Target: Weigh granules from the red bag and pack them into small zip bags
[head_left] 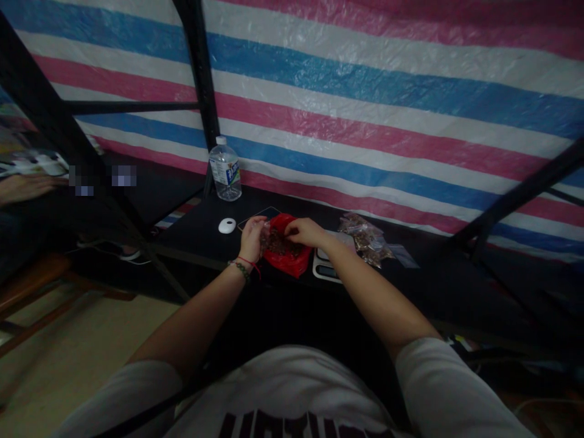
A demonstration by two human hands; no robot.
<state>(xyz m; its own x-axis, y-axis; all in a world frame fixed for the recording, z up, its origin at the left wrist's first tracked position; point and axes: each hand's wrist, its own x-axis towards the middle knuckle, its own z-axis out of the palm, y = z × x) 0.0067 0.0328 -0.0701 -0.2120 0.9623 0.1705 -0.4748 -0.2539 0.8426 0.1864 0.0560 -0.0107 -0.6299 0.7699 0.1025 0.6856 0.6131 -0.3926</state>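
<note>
A red plastic bag [286, 263] lies open near the front edge of the black table, with small brown pieces [277, 242] inside it. At its left side my left hand [252, 238] is closed on a small clear plastic bag [264, 233], partly hidden by the fingers. My right hand [305, 232] reaches over the red bag from the right, fingers bent together above the brown pieces; what they hold is too small to make out. Beneath my right forearm sits a white kitchen scale [320, 267], partly covered by the arm.
Several filled clear bags [365, 238] lie right of the scale. A white computer mouse [227, 225] and a large clear bottle [225, 170] stand to the left. Black frame posts [199, 73] rise before a striped sheet [365, 109]. Another person's hand [27, 187] is far left.
</note>
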